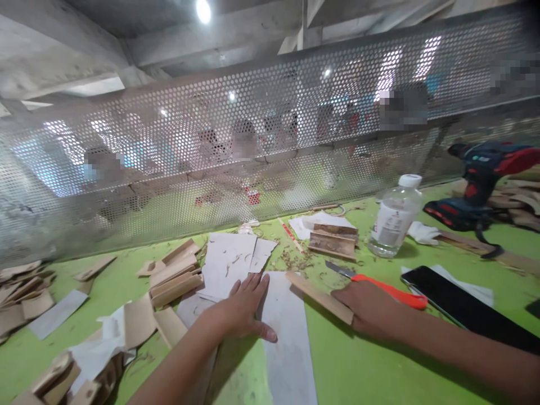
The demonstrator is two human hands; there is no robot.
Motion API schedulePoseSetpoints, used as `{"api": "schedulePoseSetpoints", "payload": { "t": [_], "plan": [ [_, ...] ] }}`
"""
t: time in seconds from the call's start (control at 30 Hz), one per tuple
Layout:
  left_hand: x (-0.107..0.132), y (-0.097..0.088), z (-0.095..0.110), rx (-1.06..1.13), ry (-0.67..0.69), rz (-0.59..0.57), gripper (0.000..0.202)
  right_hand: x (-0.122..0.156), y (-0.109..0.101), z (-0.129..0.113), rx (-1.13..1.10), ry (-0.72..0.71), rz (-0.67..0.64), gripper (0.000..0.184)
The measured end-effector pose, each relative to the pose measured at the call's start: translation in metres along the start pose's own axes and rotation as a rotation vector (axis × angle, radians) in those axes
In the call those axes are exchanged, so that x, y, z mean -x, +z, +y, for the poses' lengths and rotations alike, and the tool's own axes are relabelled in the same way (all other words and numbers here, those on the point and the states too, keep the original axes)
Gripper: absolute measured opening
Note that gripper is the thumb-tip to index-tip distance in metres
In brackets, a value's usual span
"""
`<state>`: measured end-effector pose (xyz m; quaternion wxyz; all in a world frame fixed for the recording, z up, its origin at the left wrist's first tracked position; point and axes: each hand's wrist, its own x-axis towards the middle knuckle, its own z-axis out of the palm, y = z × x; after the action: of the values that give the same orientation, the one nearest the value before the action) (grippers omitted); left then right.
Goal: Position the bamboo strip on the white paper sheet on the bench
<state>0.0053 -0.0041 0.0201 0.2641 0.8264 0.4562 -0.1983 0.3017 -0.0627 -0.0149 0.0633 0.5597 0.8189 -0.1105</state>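
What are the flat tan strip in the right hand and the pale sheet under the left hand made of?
The strip in the right hand looks like thin raw wood: matte tan, stiff, straight-edged, unfinished. The sheet under the left hand looks like paper or card: whitish-grey, flat, smudged. Which of the two is unclear.

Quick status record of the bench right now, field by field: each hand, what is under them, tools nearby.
left hand: flat, palm down, pressing a white sheet on the green table
right hand: gripping a thin wooden strip that lies across the sheet's right edge
cutter: orange-handled knife, blade out, on the table just behind the right hand
bottle: clear plastic bottle, white cap, upright
drill: cordless drill, far right
phone: dark phone, face up, right of the knife
offcuts: wooden pieces piled to the left
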Motion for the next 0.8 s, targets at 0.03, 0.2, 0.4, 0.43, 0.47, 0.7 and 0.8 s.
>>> {"api": "schedulePoseSetpoints", "payload": {
  "t": [0.03, 0.2, 0.4, 0.43, 0.47, 0.7, 0.8],
  "plan": [
    [0.0, 0.0, 0.0, -0.001, 0.002, 0.0, 0.137, 0.0, 0.001, -0.001, 0.005, 0.01, 0.005, 0.016],
    [-0.002, 0.001, 0.0, -0.021, 0.005, -0.002, 0.138, 0.004, 0.005, -0.007, 0.002, -0.058, -0.023, 0.012],
    [-0.001, 0.0, 0.001, -0.015, -0.009, 0.0, 0.137, 0.002, 0.004, -0.004, 0.013, 0.026, 0.001, 0.018],
    [-0.001, 0.0, 0.001, -0.018, -0.008, -0.001, 0.138, 0.002, 0.006, -0.006, 0.013, 0.022, -0.004, 0.017],
    [-0.001, 0.0, 0.001, -0.022, -0.009, -0.002, 0.138, 0.003, 0.008, -0.008, 0.01, 0.003, -0.01, 0.016],
    [0.0, 0.001, 0.002, -0.023, -0.015, -0.001, 0.137, 0.0, 0.008, -0.009, -0.013, 0.053, 0.018, 0.016],
    [-0.001, 0.0, 0.002, -0.023, -0.019, -0.006, 0.138, 0.002, 0.011, -0.012, -0.017, 0.035, 0.021, 0.016]
  ]
}}
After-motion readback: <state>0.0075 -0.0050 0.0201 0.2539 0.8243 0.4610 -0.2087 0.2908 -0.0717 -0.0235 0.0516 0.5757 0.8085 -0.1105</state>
